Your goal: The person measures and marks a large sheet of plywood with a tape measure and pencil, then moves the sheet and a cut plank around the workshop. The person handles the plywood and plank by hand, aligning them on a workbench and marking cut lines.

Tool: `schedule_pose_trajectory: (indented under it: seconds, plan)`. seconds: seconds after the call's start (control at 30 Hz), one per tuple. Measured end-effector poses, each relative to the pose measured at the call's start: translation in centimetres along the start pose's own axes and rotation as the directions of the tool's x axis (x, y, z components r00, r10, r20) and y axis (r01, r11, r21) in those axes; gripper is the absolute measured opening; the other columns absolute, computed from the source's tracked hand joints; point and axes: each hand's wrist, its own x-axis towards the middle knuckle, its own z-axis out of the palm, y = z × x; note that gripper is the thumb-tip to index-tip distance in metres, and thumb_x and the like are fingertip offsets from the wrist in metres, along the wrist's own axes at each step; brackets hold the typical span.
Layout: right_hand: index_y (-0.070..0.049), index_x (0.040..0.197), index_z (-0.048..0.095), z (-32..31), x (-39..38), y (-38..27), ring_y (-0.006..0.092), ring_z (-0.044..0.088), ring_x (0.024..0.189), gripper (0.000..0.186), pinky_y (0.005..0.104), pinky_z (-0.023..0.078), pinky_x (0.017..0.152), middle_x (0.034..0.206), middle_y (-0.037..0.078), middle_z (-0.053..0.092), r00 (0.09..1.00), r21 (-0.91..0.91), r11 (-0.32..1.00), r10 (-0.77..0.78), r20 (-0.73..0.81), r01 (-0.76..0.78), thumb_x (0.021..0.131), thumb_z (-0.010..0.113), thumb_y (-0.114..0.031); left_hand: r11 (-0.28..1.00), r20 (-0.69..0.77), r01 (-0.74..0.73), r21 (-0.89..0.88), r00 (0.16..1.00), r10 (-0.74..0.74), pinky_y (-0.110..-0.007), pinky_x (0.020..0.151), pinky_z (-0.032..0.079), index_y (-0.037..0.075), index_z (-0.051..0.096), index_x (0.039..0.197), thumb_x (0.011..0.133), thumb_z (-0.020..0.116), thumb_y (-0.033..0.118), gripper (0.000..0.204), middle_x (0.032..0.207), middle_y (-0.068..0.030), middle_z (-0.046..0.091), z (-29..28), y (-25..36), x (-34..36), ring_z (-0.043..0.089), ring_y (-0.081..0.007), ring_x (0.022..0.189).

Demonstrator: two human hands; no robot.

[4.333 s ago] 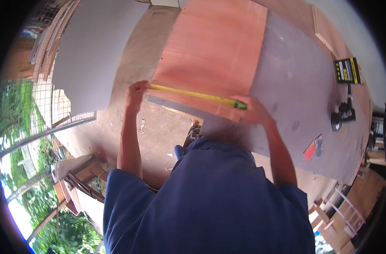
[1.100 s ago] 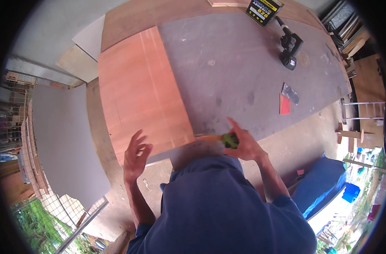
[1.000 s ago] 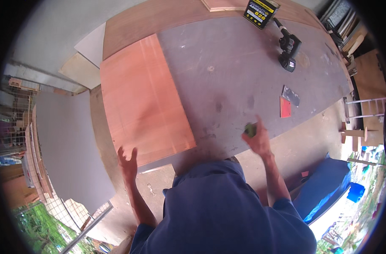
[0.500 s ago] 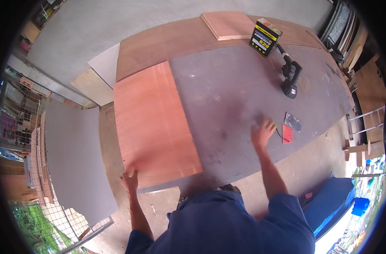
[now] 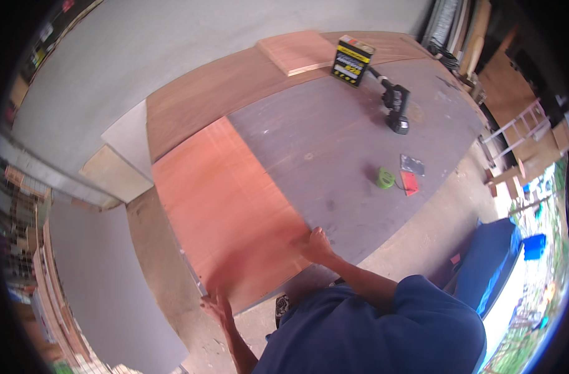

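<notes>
A reddish plywood sheet point(image 5: 225, 199) lies flat on the near left part of the large grey-topped table point(image 5: 303, 143). My left hand point(image 5: 217, 305) is closed at the sheet's near left corner, thumb toward the top face and fingers at the edge. My right hand point(image 5: 318, 247) grips the sheet's right edge close to its near corner; some of its fingers are hidden. A green tape measure point(image 5: 385, 178) rests on the grey surface, apart from both hands. Beside it are a red flat piece point(image 5: 409, 183) and a dark flat piece point(image 5: 413, 164).
Toward the back stand a black and yellow adhesive can point(image 5: 353, 61) and a black cordless blower-like tool point(image 5: 396, 107). Stacked plywood pieces point(image 5: 295, 51) lie behind them. A grey panel point(image 5: 103, 274) is at the left, a ladder point(image 5: 518, 131) at the right.
My right hand has left the green tape measure and moved left onto the plywood's edge. My left hand stays at the corner. The view has turned and shifted.
</notes>
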Motion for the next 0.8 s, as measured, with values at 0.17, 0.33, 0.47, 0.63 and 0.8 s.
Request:
schedule_pose_trajectory:
  seconds: [0.17,0.33,0.47,0.63,0.8]
  plan:
    - [0.007,0.113,0.072,-3.3,1.6,-1.4,0.0439,0.071,0.114,0.077,0.0521,0.054,0.100,0.106,0.030,0.074,0.996,-0.018,1.000,-0.019,-0.088,0.017,0.098,0.063,-0.067,0.767,0.200,-0.010,-0.642,0.963,0.180,-0.046,0.108,0.048,-0.009,0.058,0.142,0.100,0.067,0.058,0.079,0.139,-0.0240,0.063,-2.7,1.3,0.6,0.060,-0.0312,0.126]
    - [0.003,0.104,0.075,-4.8,2.8,1.4,0.0447,0.074,0.100,0.074,0.0549,0.056,0.089,0.099,0.028,0.076,0.979,-0.043,0.983,-0.181,-0.089,0.178,0.099,0.059,-0.069,0.851,0.231,-0.194,-0.487,0.911,0.340,-0.045,0.108,0.050,-0.010,0.053,0.147,0.104,0.067,0.048,0.073,0.140,-0.0257,0.063,-1.6,7.0,-3.3,0.063,-0.0318,0.123]
    - [0.001,0.094,0.073,-11.6,2.4,6.0,0.0443,0.074,0.091,0.067,0.0541,0.056,0.081,0.090,0.025,0.075,0.951,0.057,0.955,-0.282,-0.128,0.291,0.099,0.062,-0.064,0.874,-0.012,-0.289,-0.390,0.951,0.309,-0.045,0.101,0.055,-0.013,0.054,0.144,0.103,0.071,0.042,0.070,0.137,-0.0294,0.064,2.5,10.0,-8.4,0.067,-0.0342,0.115]
    - [0.000,0.081,0.068,-22.8,2.9,12.6,0.0406,0.071,0.074,0.062,0.0504,0.055,0.069,0.074,0.020,0.071,0.887,0.183,0.897,-0.334,-0.319,0.403,0.100,0.066,-0.058,0.750,-0.024,-0.329,-0.573,0.922,0.386,-0.034,0.069,0.052,-0.015,0.055,0.141,0.105,0.070,0.033,0.062,0.115,-0.0197,0.069,8.3,19.5,-15.3,0.061,-0.0182,0.082]
    - [0.002,0.084,0.071,-33.6,3.2,21.5,0.0260,0.064,0.054,0.055,0.0426,0.051,0.055,0.058,0.011,0.061,0.820,0.346,0.840,-0.186,-0.542,0.419,0.102,0.070,-0.050,0.701,0.067,-0.425,-0.572,0.828,0.557,-0.041,0.092,0.055,-0.010,0.066,0.130,0.106,0.066,0.026,0.043,0.121,-0.0175,0.070,12.1,34.6,-25.4,0.066,-0.0239,0.106]
